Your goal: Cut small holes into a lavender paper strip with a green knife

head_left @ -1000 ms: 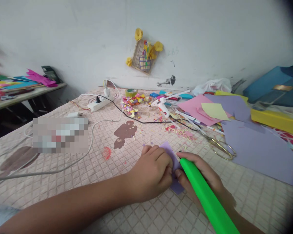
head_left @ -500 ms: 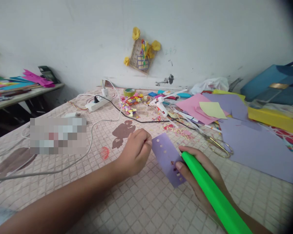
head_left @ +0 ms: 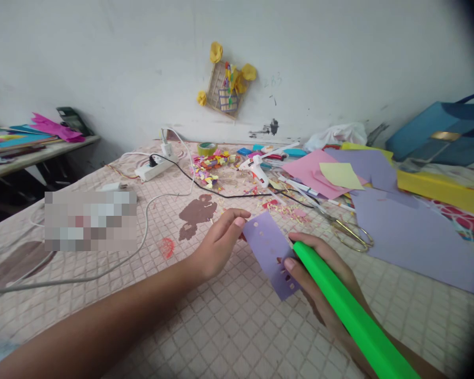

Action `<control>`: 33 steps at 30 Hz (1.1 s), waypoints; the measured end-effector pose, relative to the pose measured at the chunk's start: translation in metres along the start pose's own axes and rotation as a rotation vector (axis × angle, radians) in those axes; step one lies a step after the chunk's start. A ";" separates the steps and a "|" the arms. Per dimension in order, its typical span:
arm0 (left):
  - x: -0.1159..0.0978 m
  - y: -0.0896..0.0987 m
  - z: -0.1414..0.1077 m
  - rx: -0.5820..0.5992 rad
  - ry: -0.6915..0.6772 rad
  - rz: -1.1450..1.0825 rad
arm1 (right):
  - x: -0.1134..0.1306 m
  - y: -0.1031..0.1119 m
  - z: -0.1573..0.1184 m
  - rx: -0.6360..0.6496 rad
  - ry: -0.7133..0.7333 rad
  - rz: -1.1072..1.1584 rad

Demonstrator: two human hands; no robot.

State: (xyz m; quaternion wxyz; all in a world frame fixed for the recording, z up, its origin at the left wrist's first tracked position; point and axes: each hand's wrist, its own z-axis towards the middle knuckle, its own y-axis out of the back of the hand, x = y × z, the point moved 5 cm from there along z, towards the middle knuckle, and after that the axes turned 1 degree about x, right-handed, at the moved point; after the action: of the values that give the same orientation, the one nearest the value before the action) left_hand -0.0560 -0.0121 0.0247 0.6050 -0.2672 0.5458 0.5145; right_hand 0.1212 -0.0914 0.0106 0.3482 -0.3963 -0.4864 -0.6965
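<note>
A purple paper strip [head_left: 263, 247] with a row of small punched holes is held tilted above the table. My right hand [head_left: 319, 279] is closed on it, thumb over the holed edge. That same hand also holds a long bright green bar-shaped object [head_left: 347, 310], whose exact kind I cannot make out; it runs toward the bottom edge. My left hand [head_left: 219, 245] has its thumb and forefinger closed at the strip's upper left corner. Its other fingers are partly hidden. Gold-handled scissors [head_left: 351, 234] lie beyond my right hand.
A white glue gun [head_left: 256, 169] and its black cord lie behind the hands, near paper scraps [head_left: 213, 163] and green tape [head_left: 206, 148]. Purple sheets [head_left: 411, 237] cover the right side. A power strip [head_left: 156, 166] and white cables [head_left: 146, 226] occupy the left.
My left hand has gone from a curled fist beside the strip to thumb and forefinger at its corner. My right hand keeps its hold; the whole view has shifted slightly.
</note>
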 end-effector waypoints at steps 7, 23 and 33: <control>0.002 -0.011 -0.004 0.233 0.061 0.118 | -0.002 0.001 0.005 0.144 0.010 -0.121; -0.009 -0.021 -0.026 0.614 -0.009 1.030 | 0.002 0.005 0.007 0.184 0.087 -0.019; -0.020 -0.022 -0.033 0.752 0.038 1.020 | -0.016 -0.013 0.002 0.513 -0.351 0.074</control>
State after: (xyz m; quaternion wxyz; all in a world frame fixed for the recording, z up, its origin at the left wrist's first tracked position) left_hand -0.0461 -0.0554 0.0294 0.3263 0.2485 0.7586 0.5062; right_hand 0.1177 -0.0840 -0.0081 0.3728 -0.4272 -0.6840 -0.4590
